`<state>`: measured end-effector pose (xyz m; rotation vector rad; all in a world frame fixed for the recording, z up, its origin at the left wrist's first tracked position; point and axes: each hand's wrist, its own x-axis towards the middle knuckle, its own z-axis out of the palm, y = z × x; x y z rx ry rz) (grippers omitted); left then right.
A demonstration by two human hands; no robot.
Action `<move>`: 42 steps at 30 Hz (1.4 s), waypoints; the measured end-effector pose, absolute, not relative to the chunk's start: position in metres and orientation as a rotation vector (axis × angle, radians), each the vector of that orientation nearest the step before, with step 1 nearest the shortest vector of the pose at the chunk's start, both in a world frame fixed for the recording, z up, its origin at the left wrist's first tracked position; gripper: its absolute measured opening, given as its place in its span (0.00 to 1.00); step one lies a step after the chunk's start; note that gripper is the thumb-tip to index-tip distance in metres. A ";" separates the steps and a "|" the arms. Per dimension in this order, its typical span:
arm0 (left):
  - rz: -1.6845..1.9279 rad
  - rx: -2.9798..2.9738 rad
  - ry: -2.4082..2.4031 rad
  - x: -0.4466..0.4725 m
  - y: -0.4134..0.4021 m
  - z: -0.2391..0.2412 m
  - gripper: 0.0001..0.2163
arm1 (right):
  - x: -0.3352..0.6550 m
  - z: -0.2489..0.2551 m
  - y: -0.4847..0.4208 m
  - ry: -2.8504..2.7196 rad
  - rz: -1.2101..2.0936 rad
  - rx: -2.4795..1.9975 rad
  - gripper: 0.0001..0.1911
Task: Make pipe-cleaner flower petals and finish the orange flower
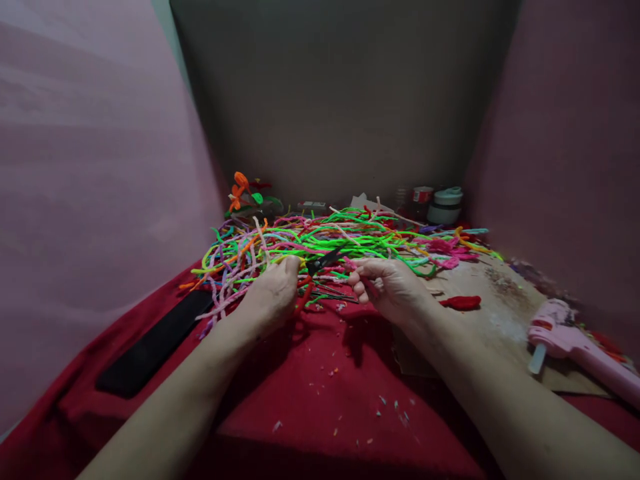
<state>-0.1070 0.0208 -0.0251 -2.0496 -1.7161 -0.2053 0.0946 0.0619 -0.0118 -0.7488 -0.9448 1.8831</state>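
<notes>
My left hand [274, 291] is closed around a pair of scissors [326, 260] with red handles. Its dark blades point right and slightly away from me, and look parted. Just right of the blade tips, my right hand [389, 285] pinches a short pink pipe cleaner [349, 263] between thumb and finger, its other fingers curled. Most of that pink piece is hidden by the fingers. Behind both hands spreads a wide heap of pipe cleaners [320, 235] in green, pink, orange, purple and other colours.
A black flat case [155, 343] lies at the left. On the right are cardboard [480, 333], a red fuzzy piece [463, 303] and a pink glue gun [557, 330]. Orange fuzzy flowers [240, 190] and a lidded jar [445, 205] stand behind. Clippings dot the red cloth [300, 413].
</notes>
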 end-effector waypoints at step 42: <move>-0.735 -2.617 -1.513 -0.091 -0.002 -0.009 0.07 | 0.096 -0.017 0.068 -0.982 1.907 -0.604 0.04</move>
